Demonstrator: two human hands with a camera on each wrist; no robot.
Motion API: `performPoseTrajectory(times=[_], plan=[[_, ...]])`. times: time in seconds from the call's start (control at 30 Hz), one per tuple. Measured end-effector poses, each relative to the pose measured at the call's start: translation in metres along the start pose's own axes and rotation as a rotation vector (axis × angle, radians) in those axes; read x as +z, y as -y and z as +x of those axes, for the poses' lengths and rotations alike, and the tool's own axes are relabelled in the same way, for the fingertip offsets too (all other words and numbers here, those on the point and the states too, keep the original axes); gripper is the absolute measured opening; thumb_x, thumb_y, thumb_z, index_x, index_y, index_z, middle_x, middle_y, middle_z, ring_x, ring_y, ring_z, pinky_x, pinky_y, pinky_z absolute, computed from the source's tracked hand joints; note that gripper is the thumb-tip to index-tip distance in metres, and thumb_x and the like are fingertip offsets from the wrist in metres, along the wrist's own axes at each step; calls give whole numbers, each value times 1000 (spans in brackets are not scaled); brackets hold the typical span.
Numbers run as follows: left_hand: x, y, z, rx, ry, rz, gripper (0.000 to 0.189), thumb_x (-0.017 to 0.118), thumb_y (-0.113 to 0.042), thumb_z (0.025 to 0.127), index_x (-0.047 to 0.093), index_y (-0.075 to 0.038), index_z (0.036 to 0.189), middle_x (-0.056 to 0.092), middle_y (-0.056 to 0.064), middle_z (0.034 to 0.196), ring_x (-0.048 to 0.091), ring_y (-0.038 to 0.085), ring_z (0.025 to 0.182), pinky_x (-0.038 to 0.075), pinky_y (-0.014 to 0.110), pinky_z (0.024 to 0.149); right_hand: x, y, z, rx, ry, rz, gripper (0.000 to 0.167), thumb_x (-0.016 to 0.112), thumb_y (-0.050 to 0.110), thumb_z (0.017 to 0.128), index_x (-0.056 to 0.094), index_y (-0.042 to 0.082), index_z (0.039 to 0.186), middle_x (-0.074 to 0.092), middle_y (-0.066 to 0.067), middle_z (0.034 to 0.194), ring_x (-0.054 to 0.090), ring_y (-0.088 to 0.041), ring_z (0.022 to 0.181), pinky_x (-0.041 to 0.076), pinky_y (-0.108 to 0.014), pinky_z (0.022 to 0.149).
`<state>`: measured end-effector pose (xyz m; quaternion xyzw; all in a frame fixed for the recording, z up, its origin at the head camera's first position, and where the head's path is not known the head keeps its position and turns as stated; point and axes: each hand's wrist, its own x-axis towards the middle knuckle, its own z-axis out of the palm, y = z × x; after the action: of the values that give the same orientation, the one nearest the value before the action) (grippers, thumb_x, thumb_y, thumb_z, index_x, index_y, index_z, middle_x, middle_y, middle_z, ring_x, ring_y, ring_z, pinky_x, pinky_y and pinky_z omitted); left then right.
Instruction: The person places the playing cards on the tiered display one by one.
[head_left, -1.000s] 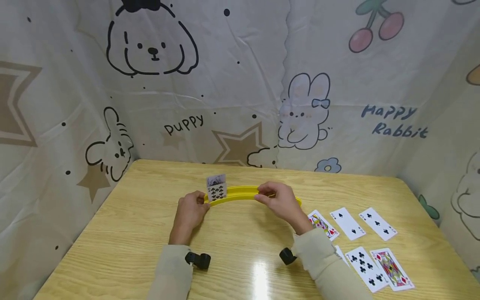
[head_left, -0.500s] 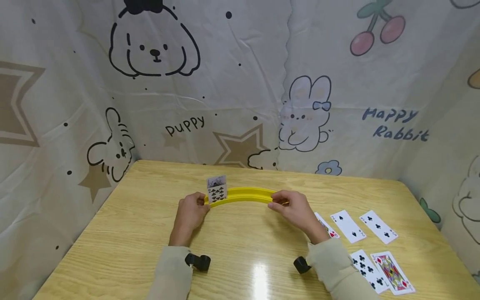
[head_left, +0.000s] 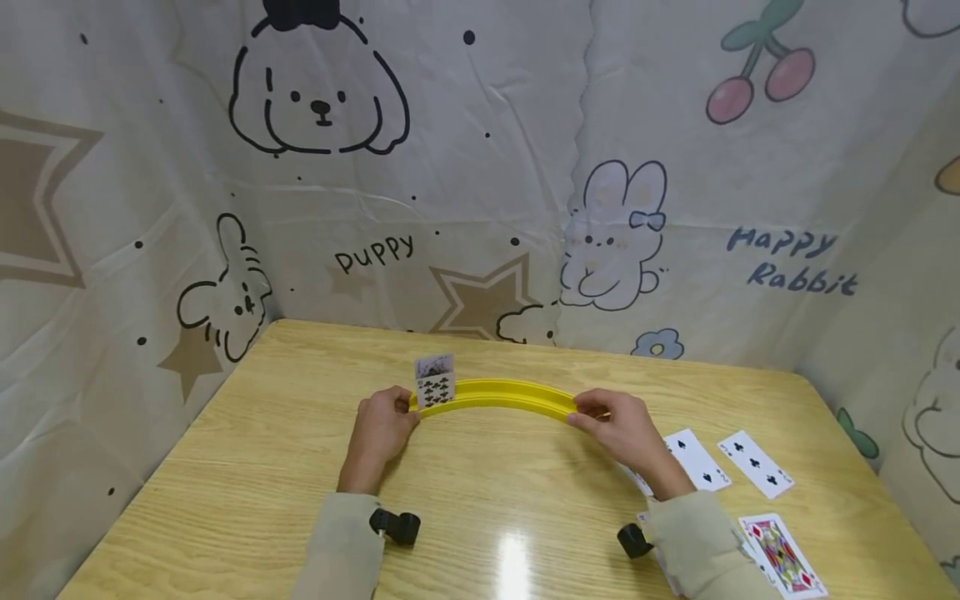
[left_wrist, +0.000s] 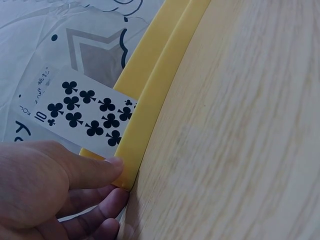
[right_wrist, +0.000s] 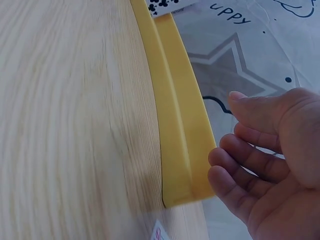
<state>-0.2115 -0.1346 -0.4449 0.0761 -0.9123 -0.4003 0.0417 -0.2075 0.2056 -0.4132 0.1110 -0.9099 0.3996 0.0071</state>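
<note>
A curved yellow playing card holder (head_left: 510, 392) lies on the wooden table. The ten of clubs (head_left: 436, 390) stands in its slot near the left end, with another card's top showing behind it. My left hand (head_left: 381, 433) pinches that left end; in the left wrist view the thumb (left_wrist: 102, 171) presses the front wall while the fingers reach below. At the other end is my right hand (head_left: 618, 423), its fingers loosely bent. In the right wrist view the fingertips (right_wrist: 217, 157) are right at the holder's edge and the thumb stands apart from it.
Right of the holder lie the two of spades (head_left: 696, 460), the three of clubs (head_left: 756, 464) and the king or jack of diamonds (head_left: 783, 557), face up. More cards are partly hidden under my right forearm. A printed curtain (head_left: 480, 183) hangs behind the table.
My right hand has slid rightward along the holder to its right end, baring more of the slot. The right forearm now covers more cards. My left hand has stayed at the left end.
</note>
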Motion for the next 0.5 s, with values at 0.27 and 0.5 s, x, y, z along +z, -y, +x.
performPoseTrajectory(times=[0.27,0.5], plan=[[0,-2,0,-22,7,-7,28,77,-8,88,70,1,115,70,10,99,65,23,92,53,40,79,-15,-8,-9,5,-7,-56,31,74,17,93,69,-1,117,70,-8,104,64,-24,92,55,-35,74],[0,-2,-1,-17,1,-9,27,77,-7,88,70,1,113,70,10,98,65,22,91,53,40,79,-25,-13,-13,15,-13,-99,32,73,17,93,68,-3,118,71,-7,101,64,-25,92,55,-40,78]])
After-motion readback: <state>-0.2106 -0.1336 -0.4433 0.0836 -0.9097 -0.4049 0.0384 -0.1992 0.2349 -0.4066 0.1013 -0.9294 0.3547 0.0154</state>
